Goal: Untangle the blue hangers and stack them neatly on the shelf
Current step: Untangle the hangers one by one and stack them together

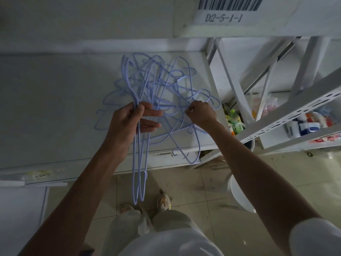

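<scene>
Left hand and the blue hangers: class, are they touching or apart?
Touching. The head view shows the left hand with thumb and fingers curled round several blue hangers, whose long loops hang below the shelf edge.

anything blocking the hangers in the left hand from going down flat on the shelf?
Yes. The tangled hangers cover the shelf ahead of the left hand, and the gripped hangers cross into them. The right hand pinches one wire. Bare shelf lies leftward.
</scene>
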The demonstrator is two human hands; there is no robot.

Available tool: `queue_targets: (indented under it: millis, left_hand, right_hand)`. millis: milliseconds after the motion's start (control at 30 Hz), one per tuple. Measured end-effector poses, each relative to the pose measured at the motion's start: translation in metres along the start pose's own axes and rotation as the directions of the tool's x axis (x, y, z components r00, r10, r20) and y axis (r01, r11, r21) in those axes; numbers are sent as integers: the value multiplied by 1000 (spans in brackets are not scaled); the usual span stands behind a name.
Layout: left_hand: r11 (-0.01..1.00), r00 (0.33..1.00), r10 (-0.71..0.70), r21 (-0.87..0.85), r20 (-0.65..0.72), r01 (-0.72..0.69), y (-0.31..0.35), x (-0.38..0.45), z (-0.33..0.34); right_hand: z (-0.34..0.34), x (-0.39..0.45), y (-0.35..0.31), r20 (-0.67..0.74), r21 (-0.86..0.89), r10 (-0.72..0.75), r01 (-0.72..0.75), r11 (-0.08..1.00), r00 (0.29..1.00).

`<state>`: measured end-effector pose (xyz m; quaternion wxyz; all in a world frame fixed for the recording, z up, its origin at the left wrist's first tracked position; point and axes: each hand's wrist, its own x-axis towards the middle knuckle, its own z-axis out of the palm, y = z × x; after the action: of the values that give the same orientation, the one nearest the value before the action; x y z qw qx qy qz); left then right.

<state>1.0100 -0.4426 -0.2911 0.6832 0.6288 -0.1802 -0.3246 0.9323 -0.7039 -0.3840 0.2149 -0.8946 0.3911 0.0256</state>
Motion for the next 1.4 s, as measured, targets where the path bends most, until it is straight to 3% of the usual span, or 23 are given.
queue_targets:
  millis: [133,333,500,700,800,967,1100,1300,1400]
  left_hand:
    - [1000,999,-22,-15,-37,21,0,-8,-8]
    - [999,996,-15,-45,-90,11,0,-18,-21]
    - [999,992,-3,-36,-129,-1,2,-19,-23]
    - [999,989,35,-34,-142,-41,4,-19,-19]
    - [998,987,61,-15,-148,-64,7,-22,-24]
    - [991,966,131,20,-223,-130,19,-38,-45]
    - [985,942,170,59,-288,-160,32,-53,-60]
    - [977,904,213,106,-370,-186,35,-78,-75]
    - [977,907,199,143,-371,-156,25,-86,-74]
  right_hand:
    - [-8,-10,0,-51,105,-43,48,993,998]
    - [-35,-43,-3,-291,303,-141,230,925,946]
    - [-56,-68,-17,-286,382,-269,367,848,920]
    - [-76,-90,-34,-235,362,-410,471,805,881]
    - [-89,-98,-37,-273,315,-449,520,794,851]
    - [-116,-94,-39,-413,165,-316,411,897,854]
    - [-132,-84,-43,-390,287,-248,373,882,887]
    - [-133,-78,-50,-184,329,-298,344,879,937]
    - [-116,-80,-52,-167,552,-342,376,745,925]
